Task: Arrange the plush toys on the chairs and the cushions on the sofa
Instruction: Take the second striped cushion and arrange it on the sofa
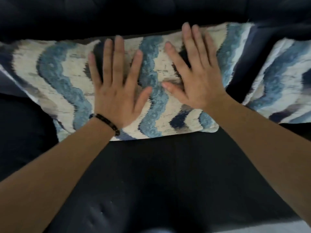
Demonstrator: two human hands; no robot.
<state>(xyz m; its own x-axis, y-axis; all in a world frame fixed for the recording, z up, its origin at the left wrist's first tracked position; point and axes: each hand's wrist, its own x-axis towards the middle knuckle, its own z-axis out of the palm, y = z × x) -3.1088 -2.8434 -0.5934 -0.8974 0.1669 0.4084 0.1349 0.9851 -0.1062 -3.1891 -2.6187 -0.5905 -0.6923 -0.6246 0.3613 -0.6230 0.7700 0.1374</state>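
Observation:
A cushion [55, 78] with wavy blue, cream and dark stripes leans against the backrest of a dark navy sofa [151, 174]. My left hand [117, 91], with a dark beaded bracelet at the wrist, lies flat on the cushion's middle, fingers straight and spread. To its right, my right hand [196, 76] presses flat on the same cushion, fingers spread and pointing up toward the backrest. Neither hand holds anything. A second cushion [282, 84] with the same pattern stands at the right, partly cut off by the frame edge.
The sofa's dark seat fills the lower half of the view. Its backrest [117, 14] runs across the top. A dark gap of sofa fabric separates the two cushions. A pale strip of floor [269, 227] shows at the bottom right.

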